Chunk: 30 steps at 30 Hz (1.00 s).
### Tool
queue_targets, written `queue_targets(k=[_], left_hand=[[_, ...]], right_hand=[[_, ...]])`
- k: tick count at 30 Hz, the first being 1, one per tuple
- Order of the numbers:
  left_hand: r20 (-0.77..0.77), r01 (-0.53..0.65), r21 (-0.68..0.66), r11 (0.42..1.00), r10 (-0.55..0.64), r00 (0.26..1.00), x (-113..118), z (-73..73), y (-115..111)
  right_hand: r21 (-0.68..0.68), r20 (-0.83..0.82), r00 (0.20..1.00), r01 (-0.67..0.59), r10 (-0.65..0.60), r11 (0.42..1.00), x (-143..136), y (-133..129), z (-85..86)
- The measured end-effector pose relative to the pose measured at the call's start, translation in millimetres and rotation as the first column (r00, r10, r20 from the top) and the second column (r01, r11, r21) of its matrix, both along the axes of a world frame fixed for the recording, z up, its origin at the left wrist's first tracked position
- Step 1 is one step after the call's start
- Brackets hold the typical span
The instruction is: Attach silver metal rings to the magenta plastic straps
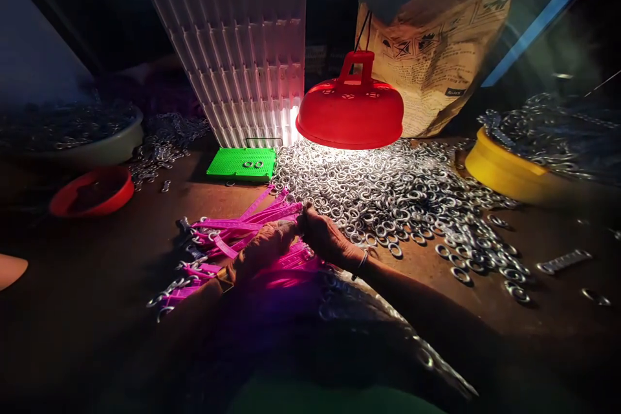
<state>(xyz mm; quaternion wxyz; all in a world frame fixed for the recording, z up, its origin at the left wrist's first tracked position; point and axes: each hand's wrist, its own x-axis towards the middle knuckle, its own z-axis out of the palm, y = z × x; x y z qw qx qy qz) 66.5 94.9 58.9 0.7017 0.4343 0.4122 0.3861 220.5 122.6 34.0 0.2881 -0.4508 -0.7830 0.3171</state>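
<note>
My left hand (269,242) is closed over a bundle of pink straps (233,226), whose ends carry metal rings at the left. Against its fingertips, my right hand (326,233) is closed in a pinch. A small dark piece shows between the two hands, too small and shadowed to name. Just beyond them spreads a large heap of metal rings (388,187), lit by a red lamp (352,110) hanging low above it. A chain of linked rings (388,310) runs from near my right hand toward the lower right, partly hidden in shadow.
A green perforated block (241,164) with two rings stands before a ribbed translucent panel (242,45). At left are a red bowl (92,193) and a pale basin (111,145); at right, a yellow basin (504,171). Behind the lamp stands a paper sack (436,58). Another person's elbow (10,270) shows far left.
</note>
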Motion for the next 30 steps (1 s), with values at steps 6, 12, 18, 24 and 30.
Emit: queue_targets(k=[6, 12, 18, 24, 30], left_hand=[[-0.014, -0.015, -0.021, 1.000, 0.015, 1.000, -2.6, -10.9, -6.1], [0.016, -0.106, 0.026, 0.994, 0.105, 0.994, -0.6, -10.1, -12.1], [0.016, -0.110, -0.028, 0.994, 0.111, 0.994, -1.2, -12.8, -9.2], [-0.142, -0.089, -0.091, 0.992, 0.075, 0.987, -8.6, -28.5, 1.5], [-0.169, -0.171, -0.027, 0.985, 0.164, 0.972, -6.4, -26.9, -1.0]], right_hand=[[-0.126, -0.096, 0.989, -0.123, 0.111, 0.984, -0.3, 7.6, 10.5], [0.002, 0.277, 0.961, 0.008, -0.008, 1.000, -7.2, -9.1, 39.6], [-0.029, 0.283, 0.959, 0.029, -0.020, 0.999, -7.2, -9.5, 29.8], [-0.164, -0.041, 0.993, -0.119, 0.114, 0.979, -3.5, 19.5, -0.3], [-0.124, 0.014, 0.996, -0.091, 0.094, 0.988, -10.1, 14.7, 16.4]])
